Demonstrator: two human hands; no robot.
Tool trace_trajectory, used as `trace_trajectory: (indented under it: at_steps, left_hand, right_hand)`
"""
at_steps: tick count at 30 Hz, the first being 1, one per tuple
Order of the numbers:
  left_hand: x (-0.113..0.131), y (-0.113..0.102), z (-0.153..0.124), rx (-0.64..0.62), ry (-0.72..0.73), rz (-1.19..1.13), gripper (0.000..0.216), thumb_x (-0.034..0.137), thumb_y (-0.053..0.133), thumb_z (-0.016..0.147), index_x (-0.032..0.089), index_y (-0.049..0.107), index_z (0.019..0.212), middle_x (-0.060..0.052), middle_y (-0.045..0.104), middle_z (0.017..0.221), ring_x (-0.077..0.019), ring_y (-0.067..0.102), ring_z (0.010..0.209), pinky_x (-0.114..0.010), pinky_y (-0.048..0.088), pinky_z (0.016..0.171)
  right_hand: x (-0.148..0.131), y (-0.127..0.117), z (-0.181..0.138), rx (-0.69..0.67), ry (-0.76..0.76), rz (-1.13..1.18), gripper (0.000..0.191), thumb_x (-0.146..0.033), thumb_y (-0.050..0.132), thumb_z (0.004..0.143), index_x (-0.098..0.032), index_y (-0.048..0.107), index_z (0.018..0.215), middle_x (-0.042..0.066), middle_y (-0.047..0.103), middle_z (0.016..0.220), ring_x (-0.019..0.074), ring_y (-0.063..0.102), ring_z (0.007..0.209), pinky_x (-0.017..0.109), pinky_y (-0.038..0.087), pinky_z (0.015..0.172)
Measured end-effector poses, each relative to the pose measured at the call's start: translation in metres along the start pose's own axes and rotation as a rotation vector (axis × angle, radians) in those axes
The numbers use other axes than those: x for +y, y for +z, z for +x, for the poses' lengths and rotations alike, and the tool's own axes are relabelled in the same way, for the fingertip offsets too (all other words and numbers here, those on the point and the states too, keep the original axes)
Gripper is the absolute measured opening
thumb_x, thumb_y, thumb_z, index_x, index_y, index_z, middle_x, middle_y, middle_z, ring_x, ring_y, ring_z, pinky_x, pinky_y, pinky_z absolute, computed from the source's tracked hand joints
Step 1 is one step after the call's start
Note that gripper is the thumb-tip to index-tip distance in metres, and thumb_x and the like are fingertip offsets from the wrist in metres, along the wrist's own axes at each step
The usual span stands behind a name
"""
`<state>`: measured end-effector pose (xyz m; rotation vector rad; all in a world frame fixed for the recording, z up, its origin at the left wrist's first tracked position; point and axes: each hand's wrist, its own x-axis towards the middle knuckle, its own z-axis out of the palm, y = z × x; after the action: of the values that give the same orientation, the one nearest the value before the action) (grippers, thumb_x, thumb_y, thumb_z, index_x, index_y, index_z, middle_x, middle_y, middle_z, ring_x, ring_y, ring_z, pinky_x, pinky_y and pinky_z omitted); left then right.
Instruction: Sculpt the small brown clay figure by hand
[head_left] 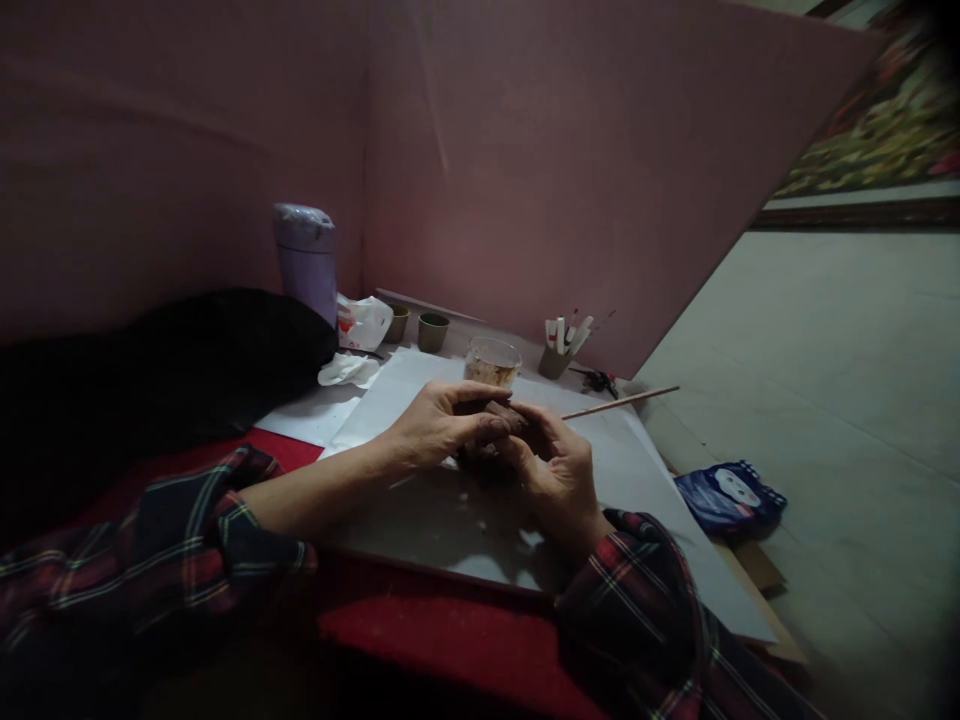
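Observation:
Both hands meet above a white sheet (622,460) on the table. Between the fingertips of my left hand (442,425) and my right hand (551,460) is a small brown clay-like lump (506,412); fingers cover much of it. Each hand's thumb and fingers press on the lump. Dark brown smears mark my left thumb. Below the hands there is a dark patch, too dim to make out. A thin wooden stick (622,402) points rightward from behind my right hand; whether that hand grips it cannot be seen. Just beyond the fingers stands a clear glass (491,362) with brownish contents.
At the back are two small cups (433,333), a white plastic bag (364,322) and a purple flask (306,262). A pen holder (555,362) with markers stands near dark scissors-like tools (598,381). Black cloth (165,380) lies left; a blue pouch (731,498) sits right.

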<state>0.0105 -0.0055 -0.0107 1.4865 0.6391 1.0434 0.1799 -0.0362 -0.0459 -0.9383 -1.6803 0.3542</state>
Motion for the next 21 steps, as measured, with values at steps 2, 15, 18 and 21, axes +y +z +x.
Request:
trace_trajectory:
  at_steps: [2,15,18,21]
  left_hand:
    - [-0.001,-0.001,0.000,0.003,0.035,0.020,0.040,0.031,0.072,0.074,0.013,0.070,0.109,-0.001,0.069,0.071,-0.0077,0.054,0.053,-0.019,0.043,0.048]
    - [0.002,0.001,-0.004,0.084,0.309,0.302,0.023,0.026,0.066,0.082,0.012,0.071,0.100,-0.008,0.075,0.094,-0.0173,0.069,0.085,-0.026,0.055,0.076]
    - [0.002,0.001,-0.005,0.082,0.324,0.348,0.021,0.025,0.066,0.082,0.012,0.071,0.098,-0.008,0.075,0.092,-0.0172,0.069,0.083,-0.026,0.055,0.074]
    - [0.001,0.001,-0.006,0.091,0.342,0.381,0.020,0.025,0.067,0.082,0.012,0.071,0.097,-0.008,0.074,0.093,-0.0172,0.069,0.083,-0.027,0.054,0.075]
  right_hand:
    - [0.000,0.000,-0.001,-0.007,0.011,0.000,0.036,-0.041,0.066,0.083,-0.020,0.061,0.113,0.010,0.072,0.103,0.0245,0.070,0.091,0.042,0.056,0.082]
    - [-0.008,-0.002,0.005,-0.031,-0.059,-0.088,0.048,-0.053,0.065,0.080,-0.019,0.061,0.115,0.009,0.071,0.104,0.0240,0.068,0.092,0.038,0.056,0.079]
    - [-0.010,-0.003,0.006,-0.027,-0.109,-0.152,0.049,-0.058,0.063,0.080,-0.019,0.062,0.110,0.008,0.070,0.097,0.0227,0.066,0.088,0.037,0.055,0.074]
    - [-0.010,-0.003,0.007,-0.031,-0.120,-0.175,0.047,-0.057,0.062,0.081,-0.019,0.063,0.108,0.008,0.069,0.096,0.0217,0.065,0.086,0.035,0.054,0.072]
